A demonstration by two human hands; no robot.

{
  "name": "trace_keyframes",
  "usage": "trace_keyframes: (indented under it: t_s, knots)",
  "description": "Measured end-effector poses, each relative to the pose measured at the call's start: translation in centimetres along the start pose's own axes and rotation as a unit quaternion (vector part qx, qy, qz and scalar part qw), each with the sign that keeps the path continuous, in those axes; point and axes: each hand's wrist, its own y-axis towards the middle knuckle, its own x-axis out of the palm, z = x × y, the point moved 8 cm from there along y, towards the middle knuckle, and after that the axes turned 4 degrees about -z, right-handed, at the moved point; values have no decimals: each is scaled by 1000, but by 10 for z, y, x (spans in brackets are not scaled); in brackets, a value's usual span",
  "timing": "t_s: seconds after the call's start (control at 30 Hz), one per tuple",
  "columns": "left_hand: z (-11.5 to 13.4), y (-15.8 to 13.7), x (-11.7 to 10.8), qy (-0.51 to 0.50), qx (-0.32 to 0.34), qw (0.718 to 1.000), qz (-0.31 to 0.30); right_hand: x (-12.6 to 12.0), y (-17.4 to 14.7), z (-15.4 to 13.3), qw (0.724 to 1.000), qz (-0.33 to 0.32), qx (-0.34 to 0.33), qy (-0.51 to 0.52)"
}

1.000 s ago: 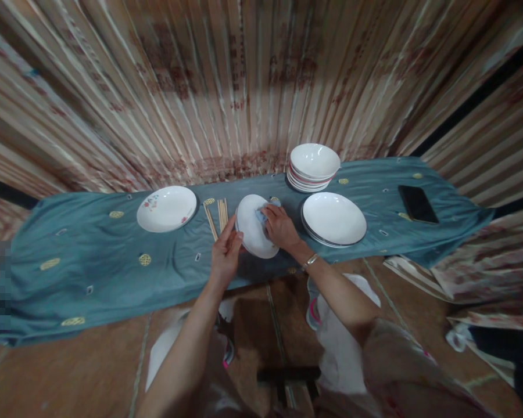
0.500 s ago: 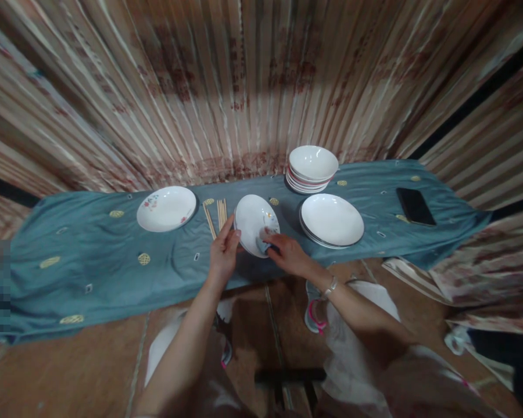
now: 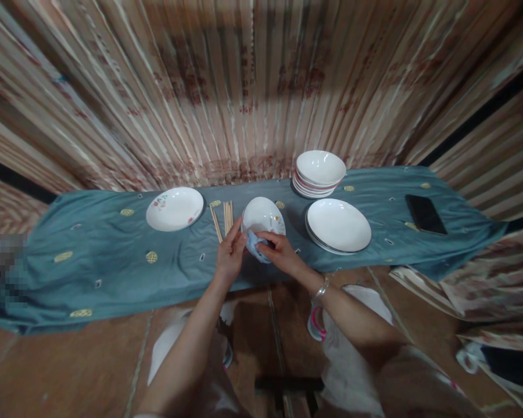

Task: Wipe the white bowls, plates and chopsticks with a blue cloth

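Note:
A white plate [image 3: 264, 213] with a small flower print is tilted up over the near middle of the cloth-covered table. My left hand [image 3: 232, 251] grips its left rim, thumb at the near side. In my right hand [image 3: 281, 251] a light blue cloth [image 3: 256, 245] is bunched and pressed against the plate's near face. Several chopsticks [image 3: 228, 216] lie just beyond my left hand. To the right of my right hand sits a stack of white plates [image 3: 339, 225].
A stack of white bowls [image 3: 321, 168] stands at the back, behind the plates. On the left lies an oval floral plate [image 3: 175, 209]. A black phone [image 3: 425, 213] rests toward the right end of the green tablecloth [image 3: 117, 261]. A pleated curtain [image 3: 226, 104] hangs behind.
My right hand has slid the cloth leftward across the plate toward my left hand, and more of the cloth shows. The whole view has shifted slightly.

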Motion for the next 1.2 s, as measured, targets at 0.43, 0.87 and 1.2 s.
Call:
trace_keyframes:
  t_s: [0.43, 0.87, 1.2]
  knots:
    - [-2, -6, 2, -32, -5, 999, -2, -3, 25, -65, 924, 44, -210, -315]
    - [4, -12, 1, -44, 2, 999, -16, -57, 57, -8, 911, 143, -106, -373]
    - [-16, -10, -11, -109, -90, 990, 19, -67, 38, 48, 896, 128, 14, -424]
